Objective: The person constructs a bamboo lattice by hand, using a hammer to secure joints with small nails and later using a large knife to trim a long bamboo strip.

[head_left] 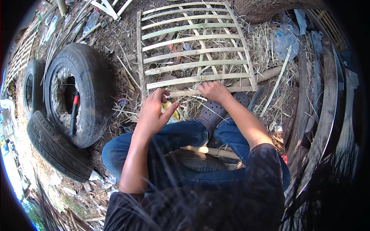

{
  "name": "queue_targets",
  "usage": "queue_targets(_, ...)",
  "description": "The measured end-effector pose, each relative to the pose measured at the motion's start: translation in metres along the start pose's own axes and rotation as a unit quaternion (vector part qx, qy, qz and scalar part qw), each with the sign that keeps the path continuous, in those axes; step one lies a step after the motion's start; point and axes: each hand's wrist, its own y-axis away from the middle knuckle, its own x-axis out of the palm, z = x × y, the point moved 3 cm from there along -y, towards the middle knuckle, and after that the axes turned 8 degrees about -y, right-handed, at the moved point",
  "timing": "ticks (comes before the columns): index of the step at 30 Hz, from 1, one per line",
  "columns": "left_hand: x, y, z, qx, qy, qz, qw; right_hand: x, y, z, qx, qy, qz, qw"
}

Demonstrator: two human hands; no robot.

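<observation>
A bamboo lattice panel [194,50] lies on the ground ahead of my feet, its light slats running across a frame of thin poles. My right hand [214,92] is closed at the panel's near edge, fingers bent over the bottom bar [185,92]. At the near left corner is my left hand [154,109], its thumb stretched away from the loosely curved fingers. Nothing shows between that thumb and the fingers. Whether its fingertips touch the panel is hard to tell. Just beside it lies a yellow wrapper [174,111].
Old tyres [101,90] stand on the left, a red-and-black handled tool [74,111] resting in one. Wooden planks [322,104] run along the right. Straw [266,42], a clear plastic bag [286,41] and loose strips litter the ground. A bamboo pole [212,151] lies between my legs.
</observation>
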Motion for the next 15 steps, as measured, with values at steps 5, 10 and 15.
queue_targets(5, 0.044, -0.003, 0.002, 0.093, -0.085, 0.030, 0.992, -0.016, -0.003, 0.001, -0.001, -0.012, 0.000, 1.000)
queue_targets(10, 0.099, 0.015, -0.005, 0.059, -0.157, 0.243, 0.955, -0.024, -0.005, 0.002, 0.023, 0.020, 0.017, 0.999)
queue_targets(15, 0.154, -0.006, 0.034, 0.005, -0.101, 0.112, 0.989, -0.074, -0.035, 0.009, -0.012, 0.050, 0.023, 0.998)
